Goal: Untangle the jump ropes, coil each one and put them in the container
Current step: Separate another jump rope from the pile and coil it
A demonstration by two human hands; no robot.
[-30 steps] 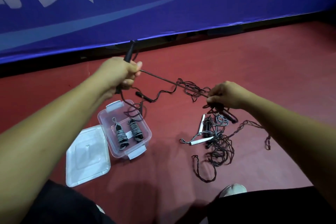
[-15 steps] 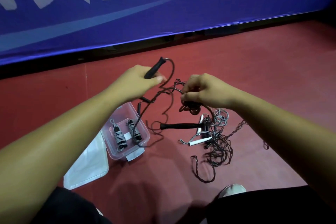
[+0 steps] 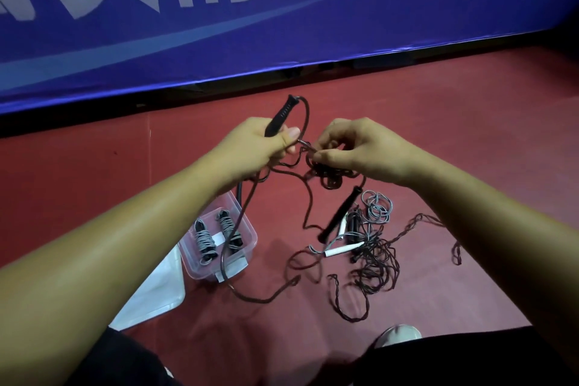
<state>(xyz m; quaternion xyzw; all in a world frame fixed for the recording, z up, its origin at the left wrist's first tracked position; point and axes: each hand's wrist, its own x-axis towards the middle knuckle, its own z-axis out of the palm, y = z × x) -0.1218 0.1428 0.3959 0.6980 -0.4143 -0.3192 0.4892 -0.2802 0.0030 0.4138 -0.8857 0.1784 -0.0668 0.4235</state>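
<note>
Where the clear lid [image 3: 147, 298] lies on the red floor [image 3: 94, 166] at the left, the open container [image 3: 252, 233] stands just beside it, with two coiled ropes [image 3: 205, 240] side by side inside. Above it, the left hand [image 3: 253, 147] has its grip clamped on a black handle [image 3: 283, 113] that points up and away. Its dark rope [image 3: 308, 113] arcs over to the right hand [image 3: 360, 150], whose grip is pinched together on a knot of cord [image 3: 329, 174]. A second black handle [image 3: 340, 213] hangs below, over the tangled ropes [image 3: 376, 266] heaped on the floor, a white handle [image 3: 343, 250] among them.
</note>
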